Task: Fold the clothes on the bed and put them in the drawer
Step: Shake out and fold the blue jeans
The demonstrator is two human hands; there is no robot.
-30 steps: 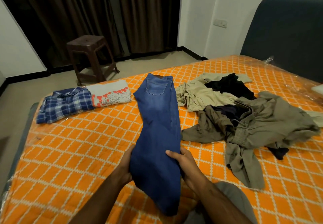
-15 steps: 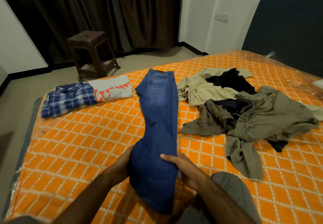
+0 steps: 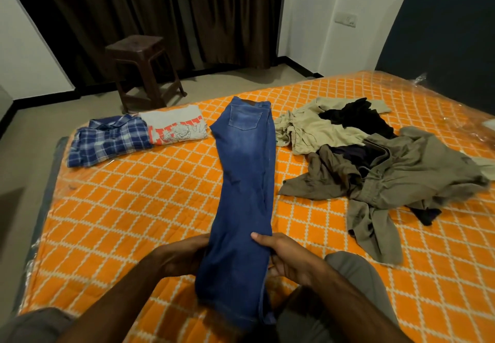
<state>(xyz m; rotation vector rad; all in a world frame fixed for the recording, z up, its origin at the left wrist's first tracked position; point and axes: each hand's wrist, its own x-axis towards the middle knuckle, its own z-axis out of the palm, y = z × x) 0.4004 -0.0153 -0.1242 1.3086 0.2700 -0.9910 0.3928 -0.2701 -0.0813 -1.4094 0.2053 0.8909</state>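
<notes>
I see the bed (image 3: 112, 225), orange diamond-quilted cover. Lying on it: folded plaid shirt (image 3: 108, 140) and printed tee (image 3: 175, 128) far left, jeans (image 3: 245, 171) lengthwise at centre, unfolded clothes heap (image 3: 375, 163) right.

Dim, warm indoor light is falling from overhead. Glare is glinting off the plastic cover (image 3: 417, 80) toward 2 o'clock. The curtains (image 3: 160, 8) at 12 o'clock are sinking into shadow. Wide-angle distortion is bending the edges; the nearest forearms are blurring slightly.
</notes>
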